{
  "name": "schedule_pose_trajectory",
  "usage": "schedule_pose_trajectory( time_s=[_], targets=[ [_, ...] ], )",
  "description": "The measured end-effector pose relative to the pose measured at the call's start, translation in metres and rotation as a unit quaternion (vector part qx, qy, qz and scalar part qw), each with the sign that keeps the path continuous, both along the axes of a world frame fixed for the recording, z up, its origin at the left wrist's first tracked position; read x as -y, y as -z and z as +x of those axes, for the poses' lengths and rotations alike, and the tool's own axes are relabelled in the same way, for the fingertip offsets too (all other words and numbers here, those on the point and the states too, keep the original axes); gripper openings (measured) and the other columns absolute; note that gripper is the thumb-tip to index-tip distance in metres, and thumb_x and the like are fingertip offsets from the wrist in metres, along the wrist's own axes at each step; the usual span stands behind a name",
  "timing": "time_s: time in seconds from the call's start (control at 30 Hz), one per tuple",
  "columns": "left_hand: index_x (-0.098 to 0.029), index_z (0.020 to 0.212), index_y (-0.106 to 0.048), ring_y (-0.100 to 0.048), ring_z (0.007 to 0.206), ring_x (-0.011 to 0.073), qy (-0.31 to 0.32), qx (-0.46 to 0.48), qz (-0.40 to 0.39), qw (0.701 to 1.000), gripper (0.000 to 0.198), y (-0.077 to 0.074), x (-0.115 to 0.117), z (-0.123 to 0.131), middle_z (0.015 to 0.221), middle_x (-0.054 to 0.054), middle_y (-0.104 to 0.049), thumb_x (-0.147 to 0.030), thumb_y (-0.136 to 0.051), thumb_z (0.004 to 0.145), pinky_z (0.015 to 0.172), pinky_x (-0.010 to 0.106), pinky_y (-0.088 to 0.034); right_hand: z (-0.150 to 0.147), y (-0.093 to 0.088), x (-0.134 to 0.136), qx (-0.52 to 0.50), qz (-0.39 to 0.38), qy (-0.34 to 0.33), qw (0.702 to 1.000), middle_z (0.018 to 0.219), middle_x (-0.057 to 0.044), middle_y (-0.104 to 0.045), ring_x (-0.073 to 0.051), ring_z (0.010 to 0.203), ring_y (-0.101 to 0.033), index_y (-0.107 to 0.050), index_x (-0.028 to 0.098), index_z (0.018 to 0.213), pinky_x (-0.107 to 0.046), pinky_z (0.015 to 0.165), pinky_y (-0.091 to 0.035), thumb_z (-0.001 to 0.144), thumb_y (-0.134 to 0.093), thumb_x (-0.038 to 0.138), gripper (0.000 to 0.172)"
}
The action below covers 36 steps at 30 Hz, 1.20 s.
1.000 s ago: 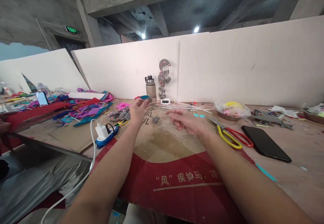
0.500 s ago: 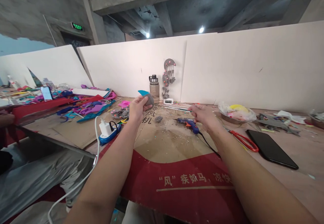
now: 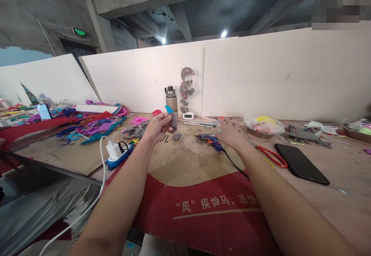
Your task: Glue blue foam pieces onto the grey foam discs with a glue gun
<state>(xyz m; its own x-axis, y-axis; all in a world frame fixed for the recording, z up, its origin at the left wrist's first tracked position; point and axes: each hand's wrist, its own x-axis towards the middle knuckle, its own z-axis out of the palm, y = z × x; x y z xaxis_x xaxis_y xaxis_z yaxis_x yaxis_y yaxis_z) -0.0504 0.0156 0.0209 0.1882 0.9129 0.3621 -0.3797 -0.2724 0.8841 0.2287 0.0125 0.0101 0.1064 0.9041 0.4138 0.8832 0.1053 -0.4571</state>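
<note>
Between its thumb and fingers my left hand [image 3: 160, 127] pinches a small grey felt piece [image 3: 174, 122] with a pointed blue part [image 3: 169, 109] sticking up from it. My right hand [image 3: 230, 132] is over the table near several thin sticks [image 3: 203, 122]; its fingers are blurred, and whether they hold anything cannot be made out. Just below and left of it lies a blue glue gun [image 3: 213, 143] with a black cord. A small grey clump [image 3: 176, 136] rests on the cardboard under my left hand.
A bottle [image 3: 171, 99], a small white clock [image 3: 188, 116] and a hanging grey ornament [image 3: 187, 88] are at the back. Red-handled scissors [image 3: 271, 156], a black phone [image 3: 300, 163] and a wrapped bowl [image 3: 263, 126] lie right. A power strip [image 3: 118, 158] and felt scraps [image 3: 100, 126] are left.
The grey and blue piece in my left hand has turned, its blue tip now pointing more upward. The right hand's fingers have spread a little near the sticks. The whole view has shifted slightly.
</note>
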Motion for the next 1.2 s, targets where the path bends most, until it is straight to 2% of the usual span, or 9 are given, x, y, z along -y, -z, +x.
schedule_pose_trajectory(
  time_s=[0.07, 0.13, 0.27, 0.4, 0.53, 0.8, 0.87, 1.0, 1.2],
  targets=[
    [-0.012, 0.078, -0.061, -0.062, 0.058, 0.0124, 0.037, -0.034, 0.014, 0.999, 0.031, 0.0, 0.005, 0.006, 0.07, 0.005, -0.067, -0.032, -0.082, 0.067, 0.044, 0.018, -0.046, -0.021, -0.008, 0.016, -0.048, 0.043, -0.083, 0.994, 0.142, -0.015, -0.048, -0.033, 0.132, -0.042, -0.055, 0.018, 0.126, -0.052, 0.107, -0.035, 0.063, -0.053, 0.008, 0.063],
    [-0.013, 0.081, -0.061, -0.062, 0.057, 0.0127, 0.078, -0.057, 0.025, 0.995, 0.032, 0.0, 0.011, 0.011, 0.071, 0.005, -0.067, -0.035, -0.081, 0.068, 0.043, 0.017, -0.045, -0.042, -0.015, 0.032, -0.167, 0.108, -0.219, 0.955, 0.141, -0.011, -0.049, -0.023, 0.13, -0.047, -0.051, 0.019, 0.129, -0.042, 0.109, -0.036, 0.072, -0.047, 0.011, 0.058],
    [-0.016, 0.087, -0.062, -0.064, 0.059, 0.0145, 0.133, -0.08, 0.031, 0.987, 0.032, 0.003, 0.017, 0.018, 0.071, 0.005, -0.067, -0.037, -0.08, 0.07, 0.04, 0.017, -0.043, -0.07, -0.017, 0.051, -0.368, 0.032, -0.338, 0.866, 0.129, -0.008, -0.058, -0.017, 0.112, -0.06, -0.051, 0.024, 0.122, -0.035, 0.095, -0.047, 0.087, -0.047, 0.033, 0.036],
    [-0.017, 0.089, -0.063, -0.064, 0.055, 0.0153, 0.161, -0.109, 0.012, 0.981, 0.036, 0.007, 0.017, 0.019, 0.07, 0.006, -0.067, -0.04, -0.081, 0.068, 0.04, 0.019, -0.044, -0.079, -0.011, 0.053, -0.403, -0.05, -0.349, 0.845, 0.1, -0.006, -0.066, -0.014, 0.079, -0.063, -0.051, 0.022, 0.117, -0.029, 0.074, -0.052, 0.086, -0.054, 0.041, 0.036],
    [-0.017, 0.088, -0.063, -0.063, 0.056, 0.0146, 0.16, -0.103, 0.0, 0.982, 0.038, 0.008, 0.017, 0.019, 0.068, 0.005, -0.065, -0.041, -0.082, 0.065, 0.04, 0.017, -0.044, -0.075, -0.01, 0.049, -0.369, -0.066, -0.336, 0.864, 0.081, 0.0, -0.062, -0.01, 0.061, -0.052, -0.061, 0.02, 0.094, -0.022, 0.055, -0.042, 0.084, -0.054, 0.041, 0.024],
    [-0.014, 0.083, -0.064, -0.062, 0.058, 0.0127, 0.057, -0.118, 0.037, 0.991, 0.031, 0.008, 0.015, 0.029, 0.071, 0.004, -0.065, -0.038, -0.079, 0.071, 0.049, 0.021, -0.051, -0.065, -0.013, 0.048, -0.297, 0.019, -0.253, 0.92, 0.077, 0.0, -0.061, -0.014, 0.074, -0.054, -0.063, 0.018, 0.082, -0.026, 0.069, -0.043, 0.083, -0.049, 0.034, 0.021],
    [-0.014, 0.083, -0.065, -0.062, 0.059, 0.0133, 0.027, -0.127, 0.031, 0.991, 0.033, 0.009, 0.014, 0.031, 0.07, 0.004, -0.065, -0.039, -0.081, 0.068, 0.048, 0.022, -0.052, -0.066, -0.011, 0.046, -0.321, 0.024, -0.249, 0.913, 0.093, -0.003, -0.065, -0.015, 0.084, -0.058, -0.06, 0.019, 0.093, -0.028, 0.077, -0.045, 0.079, -0.051, 0.029, 0.019],
    [-0.014, 0.082, -0.066, -0.062, 0.059, 0.0139, 0.032, -0.149, 0.026, 0.988, 0.035, 0.009, 0.017, 0.034, 0.075, 0.006, -0.067, -0.042, -0.081, 0.066, 0.048, 0.023, -0.052, -0.068, -0.004, 0.039, -0.394, -0.018, -0.292, 0.871, 0.123, -0.008, -0.06, -0.014, 0.093, -0.063, -0.049, 0.022, 0.12, -0.032, 0.087, -0.047, 0.074, -0.05, 0.018, 0.046],
    [-0.015, 0.084, -0.066, -0.063, 0.056, 0.0152, 0.059, -0.175, 0.02, 0.983, 0.035, 0.009, 0.019, 0.035, 0.072, 0.007, -0.068, -0.042, -0.08, 0.067, 0.045, 0.023, -0.051, -0.07, -0.001, 0.035, -0.43, -0.079, -0.353, 0.827, 0.106, -0.004, -0.068, -0.014, 0.086, -0.063, -0.054, 0.025, 0.119, -0.031, 0.083, -0.051, 0.074, -0.052, 0.021, 0.045]
  ],
)
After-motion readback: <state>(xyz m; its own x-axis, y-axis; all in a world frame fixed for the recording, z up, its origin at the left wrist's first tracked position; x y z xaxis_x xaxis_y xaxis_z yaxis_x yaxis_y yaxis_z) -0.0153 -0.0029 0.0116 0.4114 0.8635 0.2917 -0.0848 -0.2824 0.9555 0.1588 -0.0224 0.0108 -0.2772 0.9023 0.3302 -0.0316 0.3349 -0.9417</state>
